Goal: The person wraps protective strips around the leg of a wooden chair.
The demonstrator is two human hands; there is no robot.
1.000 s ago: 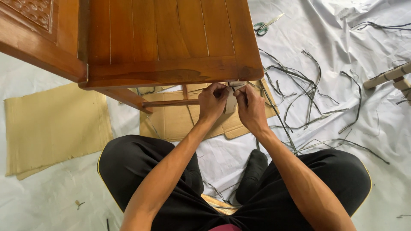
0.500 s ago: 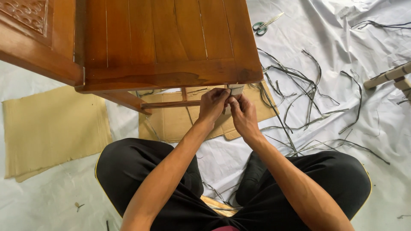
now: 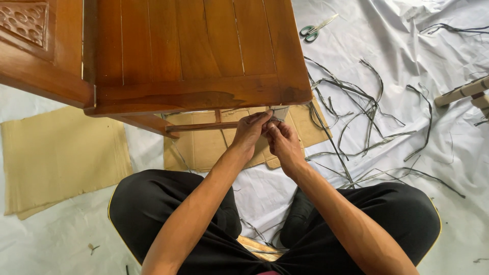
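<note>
A brown wooden chair (image 3: 193, 51) stands in front of me, its seat filling the upper left. Just under the seat's near right corner, my left hand (image 3: 250, 130) and my right hand (image 3: 281, 141) are pressed together at the pale wrapped top of the chair leg (image 3: 280, 111). Both hands pinch a thin dark strip there; what the fingertips do is partly hidden by the seat edge. My crossed legs in black trousers (image 3: 168, 203) fill the bottom of the view.
Flattened cardboard (image 3: 204, 145) lies under the chair and a tan sheet (image 3: 61, 158) to the left, on a white ground cloth. Several loose dark strips (image 3: 356, 102) are scattered to the right. Green-handled scissors (image 3: 311, 31) lie at the top. A pale wooden piece (image 3: 466, 89) sits at the right edge.
My right hand has slid left and a little lower, closing against my left hand at the chair leg. The view has shifted slightly, so the chair sits lower.
</note>
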